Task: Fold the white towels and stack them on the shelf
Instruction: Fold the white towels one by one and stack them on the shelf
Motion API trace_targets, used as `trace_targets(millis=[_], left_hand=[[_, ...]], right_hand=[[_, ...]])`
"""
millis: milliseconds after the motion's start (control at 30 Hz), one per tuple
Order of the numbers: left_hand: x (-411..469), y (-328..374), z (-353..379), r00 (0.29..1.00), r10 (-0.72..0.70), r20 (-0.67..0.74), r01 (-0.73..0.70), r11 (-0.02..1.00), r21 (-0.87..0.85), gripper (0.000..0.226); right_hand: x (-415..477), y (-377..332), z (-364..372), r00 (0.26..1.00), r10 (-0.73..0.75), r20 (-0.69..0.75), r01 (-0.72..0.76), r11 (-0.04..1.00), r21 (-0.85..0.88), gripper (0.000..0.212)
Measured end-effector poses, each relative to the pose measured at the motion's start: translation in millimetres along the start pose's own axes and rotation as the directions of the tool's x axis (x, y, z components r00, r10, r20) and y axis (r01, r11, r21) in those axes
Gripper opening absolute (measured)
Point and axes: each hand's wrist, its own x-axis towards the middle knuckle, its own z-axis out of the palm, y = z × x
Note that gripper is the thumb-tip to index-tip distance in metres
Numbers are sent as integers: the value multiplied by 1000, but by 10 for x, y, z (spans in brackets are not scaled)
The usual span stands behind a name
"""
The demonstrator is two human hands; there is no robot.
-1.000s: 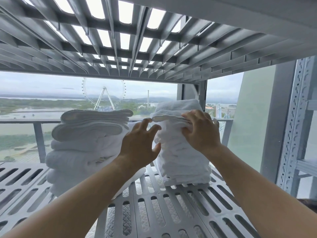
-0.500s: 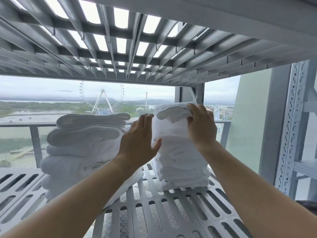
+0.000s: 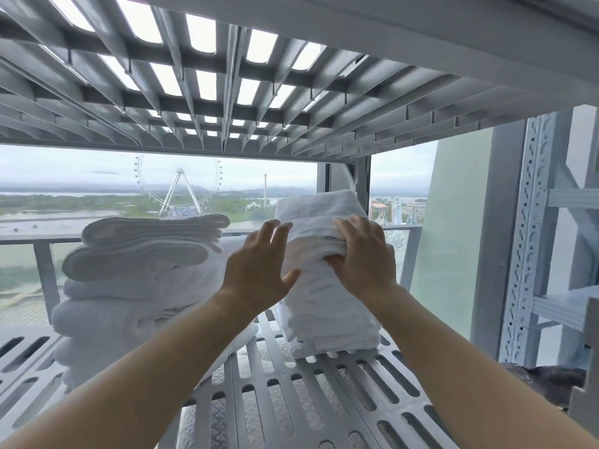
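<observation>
A: In the head view we are squaring the top towel [image 3: 317,205] on the tall pile [image 3: 327,315], right side of the shelf [image 3: 291,403]. Our right hand [image 3: 363,254] clamps its front fold, thumb beneath.
B: Our left hand [image 3: 259,270], fingers spread, seems to steady the pile's side. Next we let go gently.
A: Half a second ago that fold drooped loose; now it lies tucked.

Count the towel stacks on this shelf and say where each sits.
2. The wide stack lies on the left of the slatted shelf; the narrow stack stands right of it, pinched near its top by the right hand, left hand open alongside. Others may be hidden.
</observation>
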Motion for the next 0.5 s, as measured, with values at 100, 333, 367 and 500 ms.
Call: trace_targets(millis=[100,333,367,500], left_hand=[[18,1,13,1000,8,12,-8,1000,-2,66],[74,24,15,1000,19,-3,-19,997,-78,38],[90,32,11,1000,14,-14,-15,997,-82,35],[179,68,-30,997,-1,-74,-5,997,-71,31]], right_hand=[[-50,-32,39,1000,-13,5,13,1000,-2,74],[-93,7,113,999,-22,45,25,997,-73,80],[-85,7,110,999,-23,27,24,997,-68,75],[-43,-16,83,1000,-10,-25,9,999,-53,60]])
